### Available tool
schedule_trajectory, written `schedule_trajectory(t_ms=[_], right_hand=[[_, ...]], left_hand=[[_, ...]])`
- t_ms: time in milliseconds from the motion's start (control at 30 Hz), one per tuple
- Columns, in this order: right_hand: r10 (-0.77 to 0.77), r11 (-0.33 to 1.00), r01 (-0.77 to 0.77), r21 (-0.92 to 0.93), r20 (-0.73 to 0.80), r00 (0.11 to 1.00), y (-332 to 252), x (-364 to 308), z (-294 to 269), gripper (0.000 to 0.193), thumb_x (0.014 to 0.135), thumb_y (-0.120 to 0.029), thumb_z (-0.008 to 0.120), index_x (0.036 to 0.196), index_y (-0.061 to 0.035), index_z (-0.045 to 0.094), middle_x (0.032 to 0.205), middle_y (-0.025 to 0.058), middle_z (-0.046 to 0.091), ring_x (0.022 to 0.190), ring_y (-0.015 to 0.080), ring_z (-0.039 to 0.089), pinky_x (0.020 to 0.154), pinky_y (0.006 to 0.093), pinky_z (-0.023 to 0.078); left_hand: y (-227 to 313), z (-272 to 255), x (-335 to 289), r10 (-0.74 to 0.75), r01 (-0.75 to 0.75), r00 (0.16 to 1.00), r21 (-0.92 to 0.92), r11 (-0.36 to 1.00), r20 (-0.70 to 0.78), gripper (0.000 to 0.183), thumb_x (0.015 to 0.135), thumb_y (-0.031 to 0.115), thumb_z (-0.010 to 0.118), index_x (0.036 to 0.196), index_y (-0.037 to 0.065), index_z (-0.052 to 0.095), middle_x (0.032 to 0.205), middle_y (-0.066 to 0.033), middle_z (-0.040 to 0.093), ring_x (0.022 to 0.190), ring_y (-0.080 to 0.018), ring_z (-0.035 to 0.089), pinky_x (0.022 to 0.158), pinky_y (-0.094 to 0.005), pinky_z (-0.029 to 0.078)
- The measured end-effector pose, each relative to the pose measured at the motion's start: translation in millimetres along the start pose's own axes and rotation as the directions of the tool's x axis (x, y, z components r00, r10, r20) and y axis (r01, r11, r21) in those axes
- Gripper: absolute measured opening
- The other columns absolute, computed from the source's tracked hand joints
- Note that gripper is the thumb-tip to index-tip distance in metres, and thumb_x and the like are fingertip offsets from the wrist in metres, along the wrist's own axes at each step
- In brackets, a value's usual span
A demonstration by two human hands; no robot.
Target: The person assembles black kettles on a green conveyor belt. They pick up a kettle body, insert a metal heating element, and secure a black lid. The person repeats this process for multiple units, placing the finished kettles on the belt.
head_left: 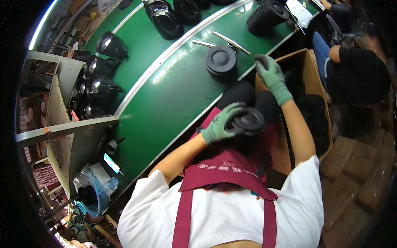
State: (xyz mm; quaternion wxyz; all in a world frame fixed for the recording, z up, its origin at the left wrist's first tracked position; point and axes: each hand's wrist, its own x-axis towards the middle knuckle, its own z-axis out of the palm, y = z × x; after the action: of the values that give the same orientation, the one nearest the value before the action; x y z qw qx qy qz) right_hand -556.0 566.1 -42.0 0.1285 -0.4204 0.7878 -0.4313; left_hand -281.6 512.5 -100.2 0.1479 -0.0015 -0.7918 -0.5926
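My left hand (225, 123), in a green glove with dark-coated fingers, is closed around the edge of a black round lid-like part (250, 120) above my lap. The part has a raised ring on its face. My right hand (272, 78), gloved the same way, hovers by the table edge over a cardboard box (306, 60). Its fingers are loosely bent, and nothing shows in them. Close to it on the green table (165, 103) stands a stack of similar black round parts (221, 62). Two metal rods (231, 42) lie just beyond the stack.
Dark parts (311, 109) fill the box at my right. Another black ribbed stack (267, 17) stands at the table's far end. Glossy black jug-like vessels (99, 86) stand beyond a metal rail. A phone (111, 163) and blue basin (101, 198) are at lower left. Someone (351, 74) sits at right.
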Motion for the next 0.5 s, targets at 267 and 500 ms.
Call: schedule_trajectory(t_ms=[267,500], right_hand=[[-0.162,0.867,0.349,-0.356,0.461,0.872,63,129,97,0.031,0.096,-0.032,0.061,0.124,-0.0232,0.068,0.124,0.0119,0.068,0.109,0.0334,0.067,0.097,0.0426,0.052],[-0.073,0.798,0.411,-0.441,0.605,0.792,48,150,105,0.034,0.093,-0.036,0.062,0.119,-0.0143,0.068,0.12,0.0145,0.069,0.108,0.0332,0.068,0.094,0.0443,0.053]], left_hand=[[21,-18,3,-0.009,0.142,0.925,0.325,0.935,-0.379,0.086,0.077,0.019,0.084,0.151,0.003,0.042,0.15,-0.0211,0.043,0.138,-0.0419,0.042,0.116,-0.0489,0.035],[-20,-82,69,0.029,0.284,0.935,0.794,0.538,-0.353,0.079,0.072,0.041,0.083,0.142,0.019,0.055,0.148,-0.0163,0.043,0.14,-0.0429,0.036,0.114,-0.0573,0.028]])
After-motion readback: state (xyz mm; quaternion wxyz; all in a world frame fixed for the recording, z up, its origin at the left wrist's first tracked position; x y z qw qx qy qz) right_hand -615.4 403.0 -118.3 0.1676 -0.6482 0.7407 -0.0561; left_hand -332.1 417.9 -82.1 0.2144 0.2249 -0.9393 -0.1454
